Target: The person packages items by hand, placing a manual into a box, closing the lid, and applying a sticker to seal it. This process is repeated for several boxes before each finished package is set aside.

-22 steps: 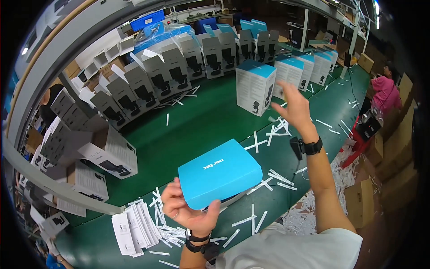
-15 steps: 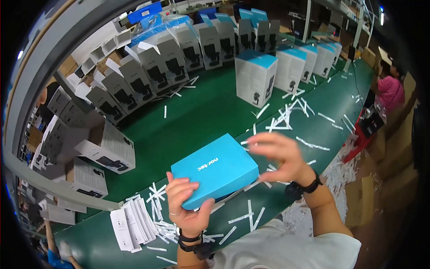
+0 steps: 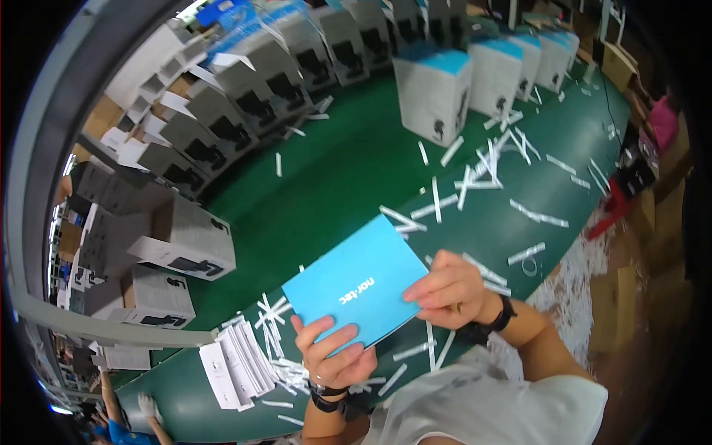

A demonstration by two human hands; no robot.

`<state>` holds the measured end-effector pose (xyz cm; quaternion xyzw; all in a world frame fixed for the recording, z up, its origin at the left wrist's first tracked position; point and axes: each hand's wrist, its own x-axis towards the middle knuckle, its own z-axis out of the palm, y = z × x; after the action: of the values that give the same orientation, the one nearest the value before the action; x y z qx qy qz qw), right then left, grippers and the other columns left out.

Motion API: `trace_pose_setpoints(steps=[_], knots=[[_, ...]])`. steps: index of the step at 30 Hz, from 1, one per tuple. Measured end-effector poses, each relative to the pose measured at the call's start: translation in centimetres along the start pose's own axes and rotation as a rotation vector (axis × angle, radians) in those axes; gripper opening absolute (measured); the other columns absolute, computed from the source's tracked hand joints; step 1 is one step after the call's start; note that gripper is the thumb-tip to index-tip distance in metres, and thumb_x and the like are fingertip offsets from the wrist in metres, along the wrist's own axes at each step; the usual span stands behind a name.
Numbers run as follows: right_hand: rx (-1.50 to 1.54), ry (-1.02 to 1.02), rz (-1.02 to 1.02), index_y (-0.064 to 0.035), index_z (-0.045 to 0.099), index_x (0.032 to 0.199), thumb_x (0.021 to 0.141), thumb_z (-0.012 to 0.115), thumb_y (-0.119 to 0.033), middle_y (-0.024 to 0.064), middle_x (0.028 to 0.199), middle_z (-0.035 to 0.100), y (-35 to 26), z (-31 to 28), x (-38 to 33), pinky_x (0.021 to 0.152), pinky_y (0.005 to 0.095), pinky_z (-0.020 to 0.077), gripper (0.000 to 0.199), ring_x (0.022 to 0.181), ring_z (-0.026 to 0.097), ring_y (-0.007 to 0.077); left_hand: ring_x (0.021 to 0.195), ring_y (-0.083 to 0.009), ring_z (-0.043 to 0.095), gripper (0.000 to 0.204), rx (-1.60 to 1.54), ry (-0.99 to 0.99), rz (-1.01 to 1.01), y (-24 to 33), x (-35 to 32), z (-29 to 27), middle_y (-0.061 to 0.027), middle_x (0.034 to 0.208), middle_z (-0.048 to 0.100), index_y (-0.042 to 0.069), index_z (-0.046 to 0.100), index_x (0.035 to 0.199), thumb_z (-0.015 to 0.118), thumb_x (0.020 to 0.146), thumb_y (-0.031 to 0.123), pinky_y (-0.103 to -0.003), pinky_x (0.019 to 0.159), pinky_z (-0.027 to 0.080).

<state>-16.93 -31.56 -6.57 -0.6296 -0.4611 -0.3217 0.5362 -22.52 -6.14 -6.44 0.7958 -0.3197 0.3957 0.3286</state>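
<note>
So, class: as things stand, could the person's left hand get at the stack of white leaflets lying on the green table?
Probably yes. The leaflets lie uncovered just left of the left hand, with nothing between. But that hand's grip is on the blue box, so it would have to let go first.

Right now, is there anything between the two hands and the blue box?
No. The left hand grips the blue box at its near edge and the right hand grips its right side; both touch it directly.
</note>
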Motion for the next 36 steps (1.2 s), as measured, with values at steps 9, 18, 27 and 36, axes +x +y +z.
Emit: trace_pose_setpoints(steps=[9, 18, 27, 36], knots=[[0.032, -0.082, 0.285, -0.0111, 0.064, 0.097, 0.063, 0.091, -0.014, 0.0129, 0.105, 0.071, -2.1, -1.6, 1.0, 0.072, 0.0325, 0.0452, 0.043, 0.085, 0.066, 0.0214, 0.109, -0.0268, 0.061, 0.056, -0.024, -0.032, -0.152, 1.4, 1.1, -0.5, -0.0003, 0.102, 0.071, 0.013, 0.052, 0.114, 0.087, 0.072, 0.024, -0.054, 0.111, 0.032], [0.196, -0.215, 0.483, -0.0044, 0.060, 0.127, 0.055, 0.091, -0.039, 0.0279, 0.148, 0.039, 2.9, 0.5, 3.8, 0.110, 0.0451, 0.0330, 0.086, 0.136, 0.041, 0.0390, 0.139, -0.0459, 0.029, 0.086, -0.465, -0.204, -0.348, -4.9, 4.1, -0.9, -0.0289, 0.151, 0.023, 0.010, 0.049, 0.133, 0.087, 0.061, 0.039, -0.052, 0.111, 0.029], [-0.472, 0.335, 0.481, -0.0103, 0.059, 0.127, 0.070, 0.083, -0.032, 0.0240, 0.135, 0.046, 17.2, -3.3, 7.4, 0.099, 0.0390, 0.0447, 0.066, 0.123, 0.053, 0.0367, 0.142, -0.0497, 0.025, 0.119, 0.894, 0.125, -0.882, -26.0, 11.0, -10.8, -0.0361, 0.153, 0.024, -0.015, 0.027, 0.145, 0.084, 0.065, 0.052, -0.051, 0.115, 0.029], [-0.800, 0.498, 0.587, -0.0251, 0.052, 0.135, 0.076, 0.080, -0.042, 0.0309, 0.148, 0.030, 21.5, -1.5, 6.6, 0.095, 0.0471, 0.0481, 0.068, 0.126, 0.047, 0.0498, 0.121, -0.0413, 0.053, 0.128, 0.583, 0.381, -0.836, -25.5, 6.9, -8.7, -0.0300, 0.139, 0.048, -0.005, 0.004, 0.153, 0.088, 0.065, 0.035, -0.046, 0.106, 0.041]])
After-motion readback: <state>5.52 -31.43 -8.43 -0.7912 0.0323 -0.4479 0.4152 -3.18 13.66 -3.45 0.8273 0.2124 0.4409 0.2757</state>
